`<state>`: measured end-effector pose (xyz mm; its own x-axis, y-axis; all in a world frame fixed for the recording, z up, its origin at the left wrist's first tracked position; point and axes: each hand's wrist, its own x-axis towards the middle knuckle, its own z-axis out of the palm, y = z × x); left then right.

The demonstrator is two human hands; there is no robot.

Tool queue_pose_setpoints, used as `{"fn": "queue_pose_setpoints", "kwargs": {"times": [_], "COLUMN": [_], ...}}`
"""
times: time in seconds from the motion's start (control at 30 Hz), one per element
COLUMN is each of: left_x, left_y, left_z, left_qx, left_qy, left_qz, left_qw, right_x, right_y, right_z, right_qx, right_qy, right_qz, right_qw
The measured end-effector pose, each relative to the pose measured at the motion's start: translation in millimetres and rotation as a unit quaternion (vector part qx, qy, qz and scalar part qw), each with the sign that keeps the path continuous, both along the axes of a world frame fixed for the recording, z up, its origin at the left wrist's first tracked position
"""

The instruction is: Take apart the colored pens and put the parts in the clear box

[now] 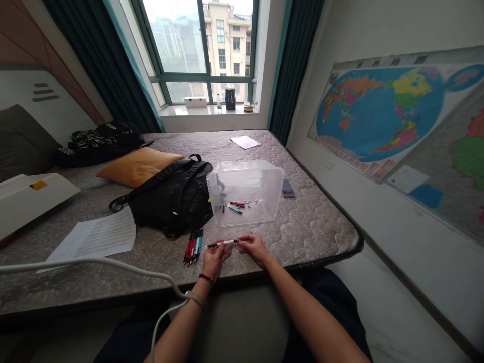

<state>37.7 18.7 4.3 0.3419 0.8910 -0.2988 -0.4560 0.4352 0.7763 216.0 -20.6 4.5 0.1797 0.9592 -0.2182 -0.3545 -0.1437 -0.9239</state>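
Note:
A white pen with dark ends (226,243) lies level between my two hands, just in front of the clear plastic box. My left hand (215,260) is closed around its left part. At the pen's right end, the fingers of my right hand (254,248) pinch it. Left of my hands, several red, black, white and blue pens (193,246) lie side by side on the mattress. The clear plastic box (247,219) rests on its side with its opening toward me. Inside it are a red pen (238,204), a blue pen part (235,209) and several small pieces.
A black backpack (170,196) lies left of the box, against an orange pillow (139,166). Printed sheets (96,237) are at the left, and a dark stack (288,188) sits right of the box. A pale cable (113,262) crosses to my left wrist.

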Motion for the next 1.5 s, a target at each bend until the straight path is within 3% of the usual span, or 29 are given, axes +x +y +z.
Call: {"fn": "queue_pose_setpoints", "kwargs": {"times": [0.23,0.53,1.17,1.3,1.5], "left_x": [1,0,3,3,3], "left_y": [1,3,3,3,3], "left_z": [1.5,0.7,1.1,2.9,1.2], "left_qx": [-0.009,-0.033,-0.042,-0.046,-0.046], "left_qy": [0.011,0.006,0.004,0.004,0.006], "left_qz": [-0.002,0.005,0.025,0.029,0.035], "left_qw": [1.0,0.999,0.999,0.999,0.998], "right_x": [-5,-13,-20,-19,-17], "right_y": [3,0,-3,-3,-3], "right_z": [-1.0,-6.7,-1.1,-1.2,-4.0], "right_qx": [0.009,0.012,0.041,0.045,0.052], "right_qy": [-0.045,-0.215,-0.302,-0.298,-0.189], "right_qz": [0.001,0.03,0.027,0.03,0.025], "right_qw": [0.999,0.976,0.952,0.953,0.98]}}
